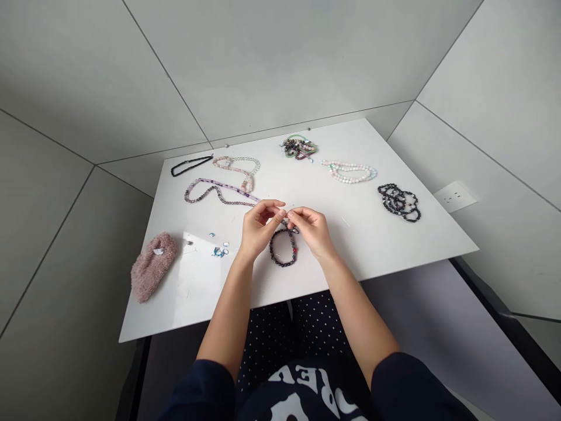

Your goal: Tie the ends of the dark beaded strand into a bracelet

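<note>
A dark beaded bracelet (272, 255) with a red bead on its right side lies on or hangs just over the white table, below my two hands. My left hand (259, 225) and my right hand (312, 228) meet above the top of its loop, fingertips close together. Both hands have thumb and forefinger pinched. What sits between the fingertips is too small to make out, though it is near the end of the bracelet's strand. Farther back on the left, a purple and grey bead strand (219, 202) reaches close to my left hand.
On the table (377, 251) are a pink fuzzy pouch (153, 269), small blue-white bits (219, 252), a black strand (191, 165), a pink and clear strand (245, 169), a mixed bead pile (298, 147), a pastel strand (350, 177) and black coiled beads (397, 202). Walls enclose the back.
</note>
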`<act>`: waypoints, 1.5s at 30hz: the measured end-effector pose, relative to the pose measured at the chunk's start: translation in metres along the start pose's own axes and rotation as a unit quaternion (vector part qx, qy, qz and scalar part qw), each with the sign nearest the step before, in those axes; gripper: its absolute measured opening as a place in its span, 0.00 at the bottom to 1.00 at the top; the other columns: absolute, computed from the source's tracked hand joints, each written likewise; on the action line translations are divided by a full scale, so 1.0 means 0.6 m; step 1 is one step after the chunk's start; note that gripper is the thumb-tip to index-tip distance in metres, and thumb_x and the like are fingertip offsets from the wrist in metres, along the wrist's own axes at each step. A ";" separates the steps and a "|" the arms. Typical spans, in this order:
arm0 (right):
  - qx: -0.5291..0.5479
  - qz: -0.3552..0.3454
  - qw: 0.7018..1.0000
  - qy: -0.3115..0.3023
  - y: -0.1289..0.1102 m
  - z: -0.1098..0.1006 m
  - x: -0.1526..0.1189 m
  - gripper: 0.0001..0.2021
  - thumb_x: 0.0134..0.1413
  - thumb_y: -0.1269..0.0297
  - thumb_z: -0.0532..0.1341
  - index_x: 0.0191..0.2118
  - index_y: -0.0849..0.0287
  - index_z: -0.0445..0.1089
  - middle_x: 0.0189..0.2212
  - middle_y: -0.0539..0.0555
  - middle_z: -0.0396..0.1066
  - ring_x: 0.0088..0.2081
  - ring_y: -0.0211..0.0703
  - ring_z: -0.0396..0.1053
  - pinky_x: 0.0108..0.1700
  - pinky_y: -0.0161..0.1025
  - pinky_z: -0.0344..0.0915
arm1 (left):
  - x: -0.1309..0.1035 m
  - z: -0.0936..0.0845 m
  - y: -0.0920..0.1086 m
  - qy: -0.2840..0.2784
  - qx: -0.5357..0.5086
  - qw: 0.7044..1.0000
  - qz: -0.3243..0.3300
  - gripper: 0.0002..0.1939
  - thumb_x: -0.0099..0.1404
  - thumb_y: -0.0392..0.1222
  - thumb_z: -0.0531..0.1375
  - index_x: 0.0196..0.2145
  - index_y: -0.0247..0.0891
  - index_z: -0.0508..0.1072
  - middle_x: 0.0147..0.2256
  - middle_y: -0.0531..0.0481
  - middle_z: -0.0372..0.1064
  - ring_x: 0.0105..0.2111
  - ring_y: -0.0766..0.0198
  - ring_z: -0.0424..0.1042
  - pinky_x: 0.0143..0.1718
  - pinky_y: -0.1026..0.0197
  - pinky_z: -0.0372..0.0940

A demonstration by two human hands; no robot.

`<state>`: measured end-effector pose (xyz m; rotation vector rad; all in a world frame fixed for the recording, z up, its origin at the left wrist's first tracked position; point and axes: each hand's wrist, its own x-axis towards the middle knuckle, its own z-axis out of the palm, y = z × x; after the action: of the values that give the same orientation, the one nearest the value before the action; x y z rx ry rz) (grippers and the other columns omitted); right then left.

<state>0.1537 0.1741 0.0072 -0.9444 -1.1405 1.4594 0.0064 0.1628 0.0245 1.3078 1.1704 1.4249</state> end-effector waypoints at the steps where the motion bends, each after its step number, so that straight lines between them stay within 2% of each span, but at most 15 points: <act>1: 0.001 -0.001 1.000 0.008 -0.001 0.000 0.000 0.13 0.53 0.51 0.67 0.31 0.56 0.75 0.23 0.49 0.71 0.29 0.39 0.68 0.39 0.41 0.65 | 0.000 0.000 0.001 -0.001 -0.002 1.000 0.002 0.15 0.58 0.47 0.71 0.40 0.38 0.78 0.29 0.50 0.74 0.31 0.67 0.74 0.37 0.62 0.69; 8: 0.008 -0.013 1.000 0.019 -0.001 0.000 0.000 0.13 0.53 0.51 0.67 0.32 0.56 0.75 0.24 0.49 0.70 0.30 0.39 0.67 0.40 0.41 0.66 | -0.002 0.004 0.007 -0.026 -0.039 0.998 -0.033 0.15 0.57 0.46 0.71 0.38 0.37 0.76 0.29 0.51 0.74 0.30 0.66 0.75 0.35 0.62 0.70; 14: 0.002 -0.018 0.999 0.027 0.006 -0.002 0.003 0.14 0.53 0.50 0.67 0.34 0.56 0.76 0.25 0.50 0.71 0.32 0.40 0.68 0.40 0.41 0.66 | -0.002 0.005 0.009 -0.037 -0.054 0.997 -0.043 0.16 0.54 0.45 0.73 0.36 0.37 0.75 0.29 0.51 0.74 0.32 0.64 0.77 0.40 0.58 0.73; 17: 0.007 -0.021 0.999 0.023 0.007 -0.003 0.003 0.13 0.54 0.51 0.67 0.34 0.56 0.77 0.25 0.50 0.71 0.32 0.40 0.68 0.40 0.40 0.66 | -0.002 0.005 0.007 -0.033 -0.057 0.997 -0.043 0.17 0.52 0.45 0.74 0.36 0.36 0.75 0.30 0.50 0.75 0.33 0.63 0.78 0.41 0.57 0.74; 29: -0.007 -0.034 0.999 0.012 0.008 -0.005 0.002 0.11 0.55 0.53 0.67 0.34 0.57 0.77 0.25 0.49 0.69 0.30 0.38 0.67 0.38 0.38 0.65 | -0.003 0.010 0.005 -0.011 -0.049 0.997 -0.055 0.16 0.51 0.43 0.74 0.33 0.36 0.73 0.26 0.53 0.71 0.28 0.66 0.75 0.35 0.60 0.73; 33: 0.000 -0.028 0.999 0.015 0.006 -0.004 0.002 0.11 0.55 0.53 0.67 0.33 0.57 0.76 0.25 0.49 0.70 0.31 0.38 0.68 0.38 0.38 0.65 | -0.004 0.013 0.000 -0.012 -0.025 1.000 -0.004 0.13 0.54 0.41 0.72 0.33 0.36 0.73 0.26 0.54 0.68 0.29 0.68 0.72 0.35 0.61 0.72; 37: 0.010 -0.020 0.999 0.034 0.001 0.000 0.002 0.11 0.53 0.54 0.67 0.32 0.57 0.76 0.24 0.49 0.70 0.31 0.38 0.69 0.40 0.39 0.67 | -0.007 0.014 -0.005 0.005 0.100 0.989 0.105 0.07 0.59 0.37 0.68 0.34 0.37 0.73 0.30 0.51 0.70 0.31 0.68 0.71 0.36 0.62 0.71; 42: 0.017 -0.010 0.998 0.056 -0.004 0.001 0.002 0.10 0.52 0.55 0.67 0.31 0.57 0.76 0.23 0.49 0.71 0.30 0.39 0.69 0.41 0.40 0.68 | -0.009 0.016 -0.004 0.021 0.284 0.917 0.280 0.05 0.62 0.30 0.63 0.34 0.38 0.74 0.33 0.51 0.69 0.31 0.68 0.71 0.35 0.63 0.71; 45: 0.022 -0.010 0.998 0.060 -0.003 0.001 0.003 0.09 0.53 0.56 0.67 0.31 0.57 0.76 0.23 0.49 0.71 0.30 0.39 0.70 0.40 0.41 0.68 | -0.009 0.018 -0.006 0.042 0.320 0.889 0.324 0.05 0.63 0.30 0.62 0.35 0.37 0.75 0.39 0.48 0.68 0.30 0.70 0.73 0.34 0.63 0.72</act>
<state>0.1534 0.1757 0.0092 -0.9750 -1.0236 1.3872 0.0175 0.1590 0.0198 2.2812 1.3982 1.6166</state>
